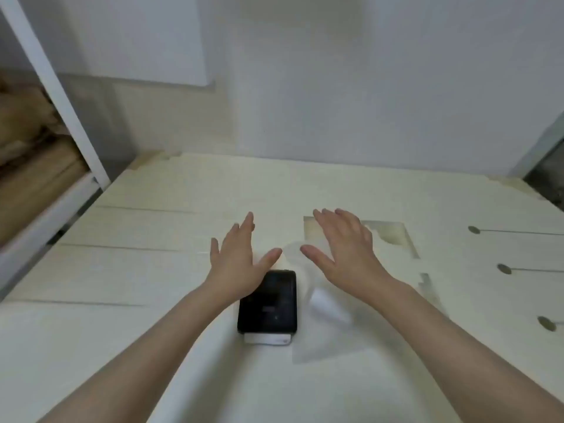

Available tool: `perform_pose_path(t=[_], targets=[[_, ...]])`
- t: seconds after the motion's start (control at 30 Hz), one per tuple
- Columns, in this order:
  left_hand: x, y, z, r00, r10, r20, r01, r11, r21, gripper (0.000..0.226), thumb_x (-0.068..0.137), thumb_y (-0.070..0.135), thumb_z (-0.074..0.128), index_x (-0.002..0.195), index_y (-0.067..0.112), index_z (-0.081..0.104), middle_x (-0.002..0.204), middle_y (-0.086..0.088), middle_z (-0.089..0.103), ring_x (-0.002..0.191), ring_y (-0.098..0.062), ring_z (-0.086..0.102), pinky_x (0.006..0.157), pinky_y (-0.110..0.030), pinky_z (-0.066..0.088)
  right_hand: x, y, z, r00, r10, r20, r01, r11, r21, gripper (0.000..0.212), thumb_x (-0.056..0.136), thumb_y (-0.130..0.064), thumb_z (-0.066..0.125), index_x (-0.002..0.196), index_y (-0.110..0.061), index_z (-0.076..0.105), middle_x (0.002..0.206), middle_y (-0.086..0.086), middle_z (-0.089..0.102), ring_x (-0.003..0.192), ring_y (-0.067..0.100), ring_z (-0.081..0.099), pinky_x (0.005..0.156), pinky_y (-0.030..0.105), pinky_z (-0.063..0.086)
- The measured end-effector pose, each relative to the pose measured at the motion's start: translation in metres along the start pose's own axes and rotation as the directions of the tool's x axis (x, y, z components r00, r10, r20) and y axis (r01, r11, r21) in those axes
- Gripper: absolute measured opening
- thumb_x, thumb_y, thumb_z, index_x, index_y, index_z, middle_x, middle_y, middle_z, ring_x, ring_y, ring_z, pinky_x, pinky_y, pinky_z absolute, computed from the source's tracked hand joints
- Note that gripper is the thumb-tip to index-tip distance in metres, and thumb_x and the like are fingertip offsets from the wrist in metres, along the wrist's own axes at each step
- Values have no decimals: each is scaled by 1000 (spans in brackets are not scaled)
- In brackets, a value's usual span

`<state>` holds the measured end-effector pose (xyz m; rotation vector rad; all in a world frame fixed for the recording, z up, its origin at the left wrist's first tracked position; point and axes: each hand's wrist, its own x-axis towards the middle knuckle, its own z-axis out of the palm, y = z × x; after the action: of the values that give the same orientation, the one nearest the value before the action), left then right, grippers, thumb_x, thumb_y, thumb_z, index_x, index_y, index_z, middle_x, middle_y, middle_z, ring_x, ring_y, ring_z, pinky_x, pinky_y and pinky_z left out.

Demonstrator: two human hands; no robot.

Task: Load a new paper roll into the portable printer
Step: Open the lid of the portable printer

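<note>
Head view: the black portable printer (268, 303) lies on the cream table (152, 270). At its 3 o'clock, a paper roll in clear wrap (328, 306). Left hand (238, 264) at 11 o'clock and right hand (345, 248) at 1 o'clock are spread wide, empty.

Mostly pale: cream, white and grey, with one black block.

Glossy black rectangular printer (268, 300) with a white band along its near edge; translucent white plastic wrapper (323, 340) around a white paper roll (325, 303); cream-white painted wooden tabletop (152, 270) lined with thin dark seams and dotted with grey-brown oval marks at right; plain grey-white wall (335, 87); white upright frame post (52, 87); tan-brown cardboard stacks (27, 141) at left.
</note>
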<state>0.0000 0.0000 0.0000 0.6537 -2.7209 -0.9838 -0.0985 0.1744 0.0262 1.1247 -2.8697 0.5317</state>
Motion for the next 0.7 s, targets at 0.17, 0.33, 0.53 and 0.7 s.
perform_pose_path(t=[0.17,0.33,0.53,0.7], targets=[[-24,-47,41,994,-46,96,66,974,-215,77,93,43,57,154,17,18,158,0,33,144,-17,32,113,-27,25,-23,1,55,994,-105,10,105,994,-13,82,81,-72,27,147,-24,38,139,-6,55,132,17,34,103,33,17],[-42,-68,60,996,-84,-19,73,936,-343,73,89,49,61,150,25,31,142,7,50,120,-16,56,101,-33,45,-63,-6,87,993,-106,-58,106,994,-7,73,87,-64,45,146,-21,41,131,-5,58,127,13,27,104,34,19],[-81,-71,71,985,-103,-140,23,878,-478,65,88,46,63,144,24,40,132,9,56,111,-13,60,89,-26,47,-108,-20,109,989,-95,-114,103,993,63,61,90,-47,57,143,-22,42,123,-5,58,117,8,27,93,22,14],[-94,-73,70,989,-59,-135,-13,878,-478,24,93,43,57,113,30,57,110,12,67,101,-10,65,90,-30,53,-125,-26,106,994,-29,-103,46,984,169,54,93,-37,58,140,-15,44,119,0,51,118,9,25,92,21,14]])
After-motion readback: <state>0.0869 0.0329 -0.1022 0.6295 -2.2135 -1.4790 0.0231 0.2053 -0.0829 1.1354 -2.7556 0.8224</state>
